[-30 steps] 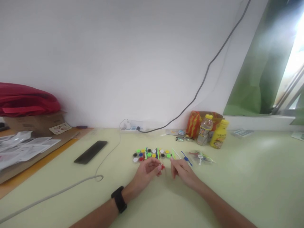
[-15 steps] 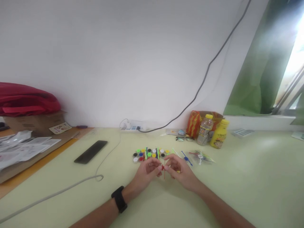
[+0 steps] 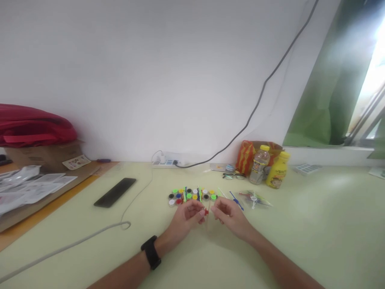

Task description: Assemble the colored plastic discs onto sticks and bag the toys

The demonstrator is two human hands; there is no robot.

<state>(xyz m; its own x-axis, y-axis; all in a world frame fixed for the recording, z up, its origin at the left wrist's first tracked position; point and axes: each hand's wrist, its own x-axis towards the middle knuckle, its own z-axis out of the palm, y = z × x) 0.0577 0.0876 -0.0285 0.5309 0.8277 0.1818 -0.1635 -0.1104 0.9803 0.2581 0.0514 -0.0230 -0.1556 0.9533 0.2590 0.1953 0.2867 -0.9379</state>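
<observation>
Between the thumb and fingertips of my left hand (image 3: 189,214) is a small red plastic spinner (image 3: 206,212), held by its hub. Its thin pointer shows only as a faint, blurred reddish streak running up and down. Just to the right, my right hand (image 3: 230,214) is curled, thumb against the fingertips, with a narrow gap to the red hub; I see nothing in it. Beyond my hands lie rows of small round coloured discs (image 3: 189,196), with thin coloured sticks (image 3: 199,194) among them. A blue arrow-shaped spinner (image 3: 236,201) rests past my right hand.
A clear bag of coloured pieces (image 3: 255,199) lies at right. Behind it stand a clear bottle (image 3: 259,165), a yellow bottle (image 3: 278,170) and glasses (image 3: 234,176). A black phone (image 3: 115,192) and a grey cable (image 3: 75,243) are at left, near a power strip (image 3: 167,162).
My right hand has moved slightly right, off the red hub. The spinner's pointer, sharp before, is now a blurred streak. My left hand stays in place.
</observation>
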